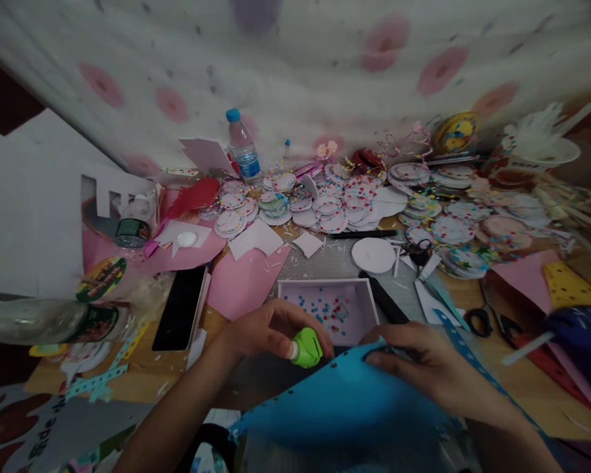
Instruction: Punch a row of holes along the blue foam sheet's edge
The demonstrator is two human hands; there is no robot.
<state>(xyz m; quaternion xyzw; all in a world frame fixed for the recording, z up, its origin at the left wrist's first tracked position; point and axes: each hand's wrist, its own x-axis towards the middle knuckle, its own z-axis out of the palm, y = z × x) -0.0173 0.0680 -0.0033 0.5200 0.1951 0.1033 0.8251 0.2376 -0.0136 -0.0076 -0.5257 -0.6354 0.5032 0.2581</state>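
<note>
My left hand (266,335) is closed round a small green hole punch (306,348), which sits at the top edge of a blue paper sheet (345,401). Small holes run along that edge of the sheet. My right hand (423,368) lies on the sheet's upper right part with its fingers pressed down on the paper, holding it. Just beyond both hands stands a shallow pink-lined tray (369,309) with coloured confetti dots scattered in it.
A black phone (181,307) lies left of the tray on pink paper (243,282). Several confetti-filled round discs (345,200) cover the back of the table beside a water bottle (243,148). Scissors (487,318) lie to the right. A tape roll (131,232) sits at left.
</note>
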